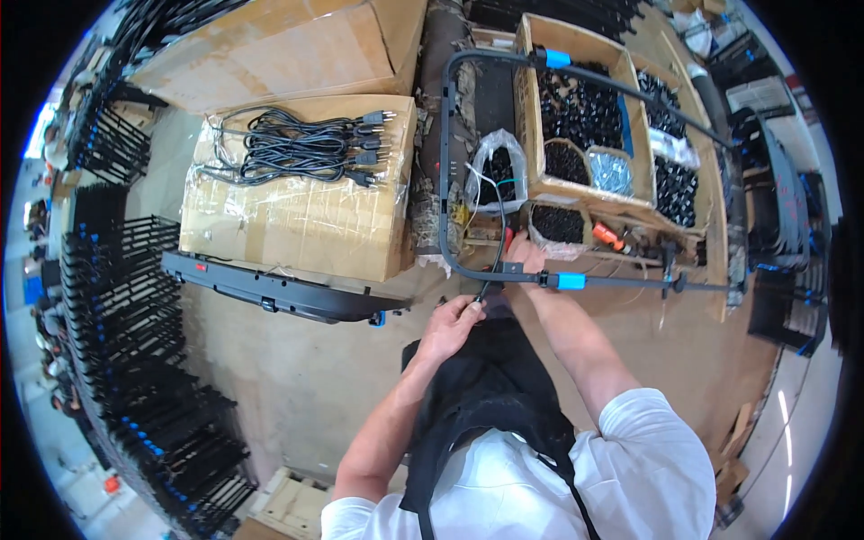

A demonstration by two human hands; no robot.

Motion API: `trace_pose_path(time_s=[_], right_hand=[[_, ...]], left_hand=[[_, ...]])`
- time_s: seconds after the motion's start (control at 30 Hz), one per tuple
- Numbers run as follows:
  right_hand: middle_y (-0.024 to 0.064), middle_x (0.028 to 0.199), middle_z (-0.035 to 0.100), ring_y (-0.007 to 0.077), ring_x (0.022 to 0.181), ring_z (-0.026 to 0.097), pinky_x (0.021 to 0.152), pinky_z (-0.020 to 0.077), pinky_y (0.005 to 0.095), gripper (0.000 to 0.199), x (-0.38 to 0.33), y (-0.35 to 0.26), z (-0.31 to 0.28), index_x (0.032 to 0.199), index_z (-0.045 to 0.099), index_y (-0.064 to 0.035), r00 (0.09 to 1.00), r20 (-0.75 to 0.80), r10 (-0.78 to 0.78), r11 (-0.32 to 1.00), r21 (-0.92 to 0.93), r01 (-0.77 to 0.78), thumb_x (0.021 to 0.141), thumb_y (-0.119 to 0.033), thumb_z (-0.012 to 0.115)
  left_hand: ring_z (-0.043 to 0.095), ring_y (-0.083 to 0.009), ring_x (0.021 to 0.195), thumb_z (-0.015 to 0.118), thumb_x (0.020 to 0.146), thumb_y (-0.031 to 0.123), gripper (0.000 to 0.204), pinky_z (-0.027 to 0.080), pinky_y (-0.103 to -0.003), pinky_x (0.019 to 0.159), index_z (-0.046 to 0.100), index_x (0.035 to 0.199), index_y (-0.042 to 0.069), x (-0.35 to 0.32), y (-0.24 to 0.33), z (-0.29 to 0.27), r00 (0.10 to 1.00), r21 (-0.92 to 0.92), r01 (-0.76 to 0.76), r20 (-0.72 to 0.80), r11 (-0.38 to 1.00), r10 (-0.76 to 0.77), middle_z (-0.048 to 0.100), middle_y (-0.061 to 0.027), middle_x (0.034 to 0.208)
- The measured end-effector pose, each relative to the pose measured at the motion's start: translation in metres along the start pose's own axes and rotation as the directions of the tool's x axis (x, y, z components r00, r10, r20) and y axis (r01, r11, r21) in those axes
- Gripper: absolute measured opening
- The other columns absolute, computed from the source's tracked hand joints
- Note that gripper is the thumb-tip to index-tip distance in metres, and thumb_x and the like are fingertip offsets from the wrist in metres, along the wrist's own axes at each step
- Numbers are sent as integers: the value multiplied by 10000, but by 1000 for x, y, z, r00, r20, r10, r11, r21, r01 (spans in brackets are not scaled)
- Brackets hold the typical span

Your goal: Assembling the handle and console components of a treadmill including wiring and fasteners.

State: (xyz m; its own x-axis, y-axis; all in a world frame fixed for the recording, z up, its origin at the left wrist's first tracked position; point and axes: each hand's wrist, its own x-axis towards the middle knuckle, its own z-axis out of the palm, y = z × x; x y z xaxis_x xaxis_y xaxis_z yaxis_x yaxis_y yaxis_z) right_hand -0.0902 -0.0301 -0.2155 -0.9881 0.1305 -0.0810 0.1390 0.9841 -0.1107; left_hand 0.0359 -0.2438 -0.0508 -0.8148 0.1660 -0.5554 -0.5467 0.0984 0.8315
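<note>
My left hand point(452, 328) is closed around a thin black cable point(487, 286) just below the near bar of a dark tubular metal frame point(446, 171). The cable rises past that bar, and thin white and green wires point(493, 182) show at its far end. Just beyond the bar, my right hand point(528, 256) has its fingers curled, and a small red piece point(508, 237) shows at their tips. What the right hand grips is too small to make out. Blue sleeves point(571, 281) wrap the frame's two long bars.
A wooden parts box point(529, 108) holds black pieces and small bags. An orange-handled tool point(608, 237) lies nearby. To the left, coiled black power cords point(297, 144) rest on a cardboard box point(297, 225), with a long black bar point(270, 286) along its front. Black frames point(135, 333) are stacked at far left.
</note>
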Motion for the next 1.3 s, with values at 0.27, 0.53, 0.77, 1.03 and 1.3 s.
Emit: trace_pose_path(time_s=[0.27,0.53,0.77,1.03,1.3], right_hand=[[241,857,749,382,816,760,693,586,500,283,-40,-8,-39,935,699,-2,805,500,318,747,390,-538,936,-277,634],[310,1359,612,432,1250,620,1064,494,516,607,-187,13,-178,1516,437,28,852,510,-121,779,581,-237,976,-209,581],[337,1430,524,486,1303,560,1109,461,545,782,-186,-7,-191,1640,223,24,864,485,-134,828,534,-172,953,-122,567],[349,1348,539,507,1263,568,1089,468,555,834,-173,-7,-203,1655,184,22,819,514,-256,817,567,-101,926,-78,577],[312,1324,532,471,1232,572,1046,490,553,952,-166,-1,-210,1672,152,5,780,523,-343,878,474,69,858,-80,638]], left_hand=[[670,-121,845,537,1115,246,297,552,-277,783,682,1182,-4,16,2,15,996,-251,77,61,965,-64,731,-55,965],[657,-133,859,546,1127,275,295,543,-296,768,664,1194,13,20,-5,20,998,-364,38,56,931,-19,713,-56,994],[654,-130,855,543,1127,265,300,541,-291,780,665,1177,-5,20,3,23,1000,-200,-6,-16,980,3,704,-50,971],[637,-131,841,517,1135,246,292,525,-296,788,665,1069,3,18,4,35,990,-91,-31,-140,995,18,697,-50,940],[619,-118,840,488,1144,228,300,508,-288,800,666,1106,-10,19,1,48,969,-57,-59,-242,997,44,701,-36,945]])
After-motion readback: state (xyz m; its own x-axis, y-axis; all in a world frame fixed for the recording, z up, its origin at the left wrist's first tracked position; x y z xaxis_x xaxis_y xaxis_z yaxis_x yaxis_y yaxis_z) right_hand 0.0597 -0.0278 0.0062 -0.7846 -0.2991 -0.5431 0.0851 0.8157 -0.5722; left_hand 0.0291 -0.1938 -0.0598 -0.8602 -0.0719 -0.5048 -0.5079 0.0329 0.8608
